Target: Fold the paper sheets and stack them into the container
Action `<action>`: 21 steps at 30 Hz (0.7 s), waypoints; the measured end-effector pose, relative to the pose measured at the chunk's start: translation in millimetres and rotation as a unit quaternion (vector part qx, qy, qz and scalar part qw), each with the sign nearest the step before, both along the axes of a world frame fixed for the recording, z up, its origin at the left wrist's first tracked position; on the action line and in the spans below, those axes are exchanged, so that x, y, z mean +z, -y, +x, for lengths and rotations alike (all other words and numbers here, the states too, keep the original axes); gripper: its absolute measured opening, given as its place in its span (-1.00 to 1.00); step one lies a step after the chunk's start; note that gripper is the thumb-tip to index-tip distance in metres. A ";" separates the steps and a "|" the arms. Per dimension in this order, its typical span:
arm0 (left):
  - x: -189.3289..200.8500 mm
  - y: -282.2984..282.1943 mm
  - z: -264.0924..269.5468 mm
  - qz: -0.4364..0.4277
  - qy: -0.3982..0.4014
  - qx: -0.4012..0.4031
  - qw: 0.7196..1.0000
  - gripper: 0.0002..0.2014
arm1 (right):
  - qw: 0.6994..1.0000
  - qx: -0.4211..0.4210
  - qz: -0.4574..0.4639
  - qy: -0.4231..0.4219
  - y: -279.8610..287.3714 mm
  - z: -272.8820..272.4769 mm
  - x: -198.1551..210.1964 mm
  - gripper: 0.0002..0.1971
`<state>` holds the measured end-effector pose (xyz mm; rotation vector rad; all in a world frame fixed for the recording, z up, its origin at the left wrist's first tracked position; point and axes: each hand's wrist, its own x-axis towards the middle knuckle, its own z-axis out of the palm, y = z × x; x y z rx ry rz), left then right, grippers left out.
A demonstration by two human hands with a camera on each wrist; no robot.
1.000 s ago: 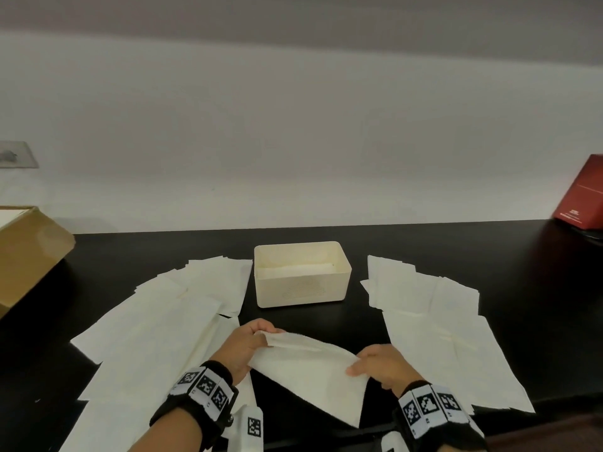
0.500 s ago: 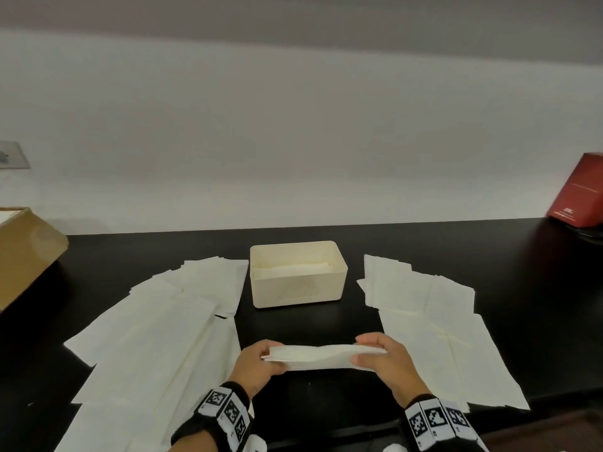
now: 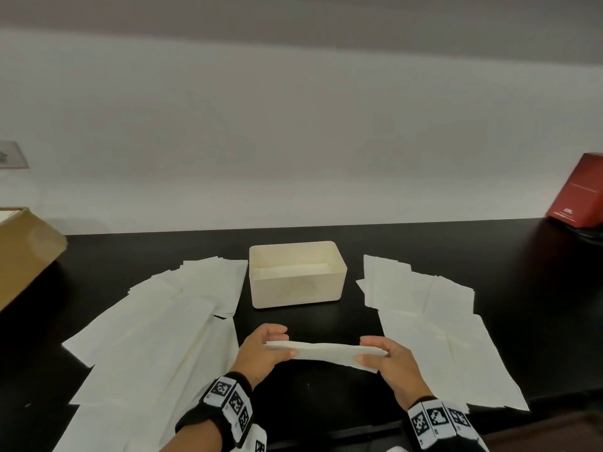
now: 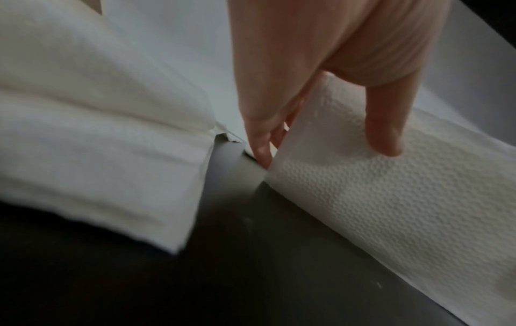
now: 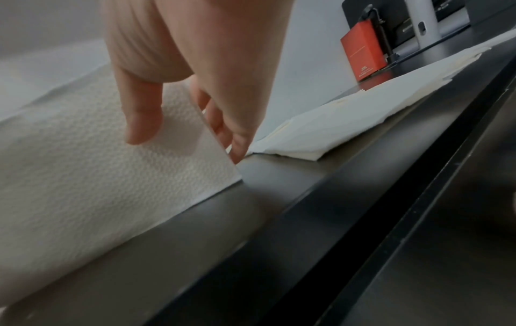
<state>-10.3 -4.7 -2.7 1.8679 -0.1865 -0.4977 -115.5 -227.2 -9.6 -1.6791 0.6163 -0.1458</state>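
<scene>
A folded white paper sheet [image 3: 326, 351] is held a little above the black table [image 3: 535, 288], in front of the cream container [image 3: 295, 293]. My left hand [image 3: 272, 345] pinches its left end, thumb on the near face [image 4: 382, 136] and fingers behind. My right hand [image 3: 378, 352] pinches its right end the same way [image 5: 142, 128]. The embossed sheet [image 4: 405, 209] [image 5: 83, 176] hangs folded over, its lower edge near the tabletop. The container holds folded paper [image 3: 293, 270] low inside.
Several unfolded sheets lie spread on the left [image 3: 156, 324] and on the right [image 3: 434, 318] of the table. A brown cardboard box [image 3: 23, 249] stands at the far left, a red box [image 3: 580, 194] at the far right. The table's front edge [image 5: 419, 198] runs close by.
The sheet was open and slanted between my hands; it has been folded over into a narrow strip. Both hands have lifted it slightly and hold it level by its ends.
</scene>
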 end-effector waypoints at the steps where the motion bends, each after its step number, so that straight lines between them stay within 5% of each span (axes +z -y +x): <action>1: -1.2 1.4 -0.6 -0.002 -0.002 0.009 1.000 -0.62 | 1.000 -0.005 0.003 -0.003 -1.6 0.3 -2.4 -0.73; 7: 4.5 11.6 -0.6 -0.032 0.012 0.076 0.997 -0.84 | 0.996 -0.077 0.034 0.036 -5.0 7.6 -0.9 -0.86; 14: 1.6 11.0 -2.0 -0.054 -0.014 0.060 0.997 -0.65 | 1.000 0.002 0.031 0.003 -9.0 5.6 -1.9 -0.73; 21: 3.5 12.3 1.8 -0.100 -0.015 0.112 0.988 -0.79 | 0.998 -0.052 0.031 0.026 -10.7 16.7 4.0 -0.82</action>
